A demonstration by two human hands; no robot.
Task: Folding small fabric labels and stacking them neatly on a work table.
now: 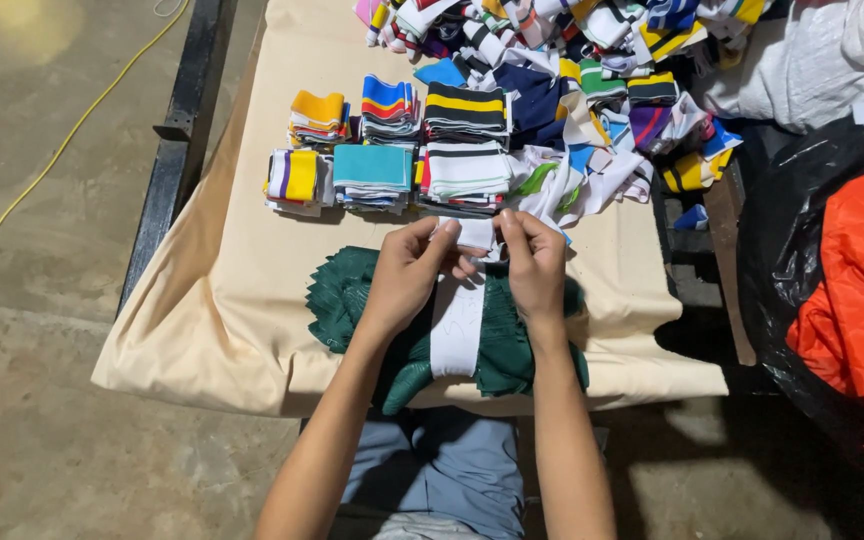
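At the near edge of the table (252,330), left hand (407,275) and right hand (535,268) pinch with closed fingers the far end of a white strip (458,330), whose long axis runs toward the body across a green bundle (337,295).
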